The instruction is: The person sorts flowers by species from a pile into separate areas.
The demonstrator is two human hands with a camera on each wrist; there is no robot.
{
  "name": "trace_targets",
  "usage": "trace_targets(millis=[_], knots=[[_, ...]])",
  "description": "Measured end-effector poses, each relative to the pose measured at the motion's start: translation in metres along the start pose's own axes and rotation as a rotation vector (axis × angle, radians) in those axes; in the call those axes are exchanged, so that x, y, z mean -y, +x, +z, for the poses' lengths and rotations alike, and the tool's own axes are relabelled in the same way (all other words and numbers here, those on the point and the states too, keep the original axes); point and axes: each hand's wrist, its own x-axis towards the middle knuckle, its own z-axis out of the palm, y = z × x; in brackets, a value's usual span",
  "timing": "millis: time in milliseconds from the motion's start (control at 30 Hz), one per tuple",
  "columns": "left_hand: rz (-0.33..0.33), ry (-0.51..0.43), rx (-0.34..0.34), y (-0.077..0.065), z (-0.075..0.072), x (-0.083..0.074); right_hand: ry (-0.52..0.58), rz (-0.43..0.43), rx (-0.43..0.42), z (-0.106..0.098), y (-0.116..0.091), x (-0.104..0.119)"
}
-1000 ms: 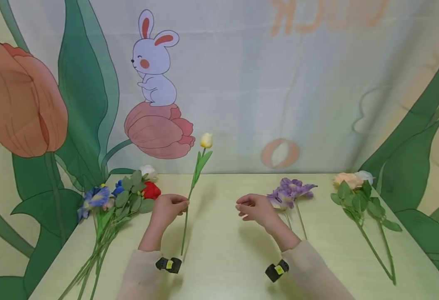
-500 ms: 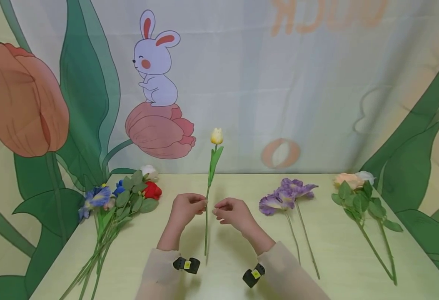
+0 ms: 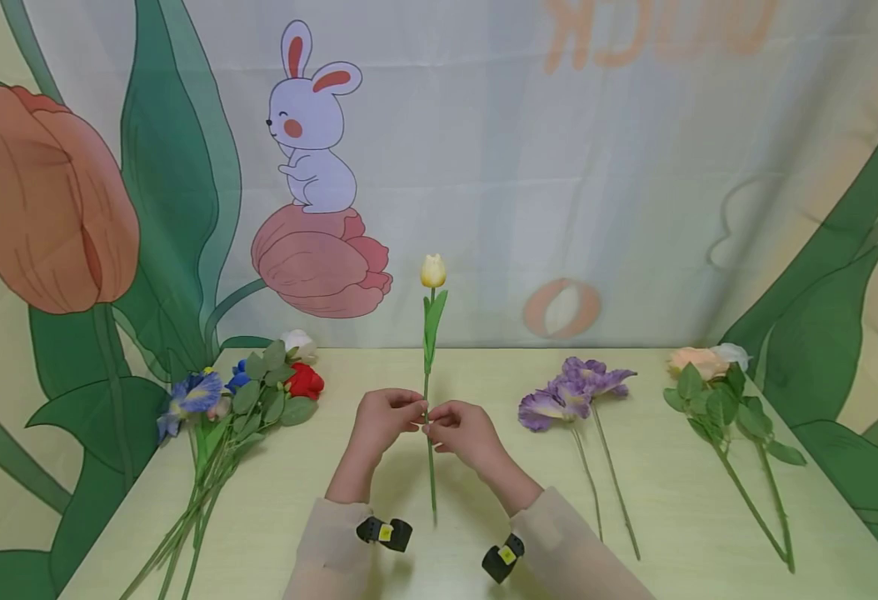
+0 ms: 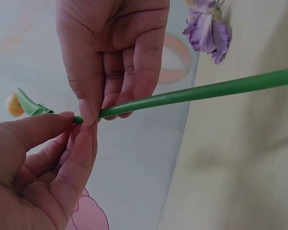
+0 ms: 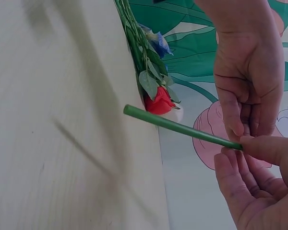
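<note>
The left hand (image 3: pixel 388 417) and right hand (image 3: pixel 467 432), each nearly closed, pinch a pale-yellow, cup-headed, plastic-looking tulip (image 3: pixel 432 329) by its stem, apparently steadying it upright above the cream, wood-grained table (image 3: pixel 476 367), between its side edges.

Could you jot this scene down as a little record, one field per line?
Held flower: yellow-and-white tulip, upright
Left hand: pinches its stem
Right hand: pinches it just below
Table, left: mixed bunch with red rose, blue blooms
Right of hands: purple flowers
Far right: peach and pale flowers
Backdrop: white rabbit on pink flower
</note>
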Motion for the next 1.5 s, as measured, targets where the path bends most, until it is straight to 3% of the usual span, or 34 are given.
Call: trace_targets(millis=[333, 533, 800, 1133, 1333, 1500], knots=[[-0.029, 0.033, 0.017, 0.001, 0.004, 0.006, -0.056, -0.036, 0.004, -0.001, -0.002, -0.005], [-0.002, 0.093, 0.028, -0.001, 0.003, 0.008, -0.074, -0.032, 0.021, 0.0, -0.002, -0.01], [0.014, 0.219, 0.059, -0.005, -0.014, 0.019, -0.098, -0.009, 0.066, 0.005, -0.005, -0.019], [0.033, 0.466, 0.003, -0.016, -0.072, 0.042, -0.042, 0.043, 0.108, 0.012, -0.012, -0.024], [0.069, 0.557, -0.031, -0.03, -0.117, 0.056, -0.015, 0.075, 0.117, 0.019, -0.015, -0.027], [0.027, 0.649, -0.079, -0.041, -0.157, 0.067, -0.018, 0.097, 0.126, 0.024, -0.019, -0.03]])
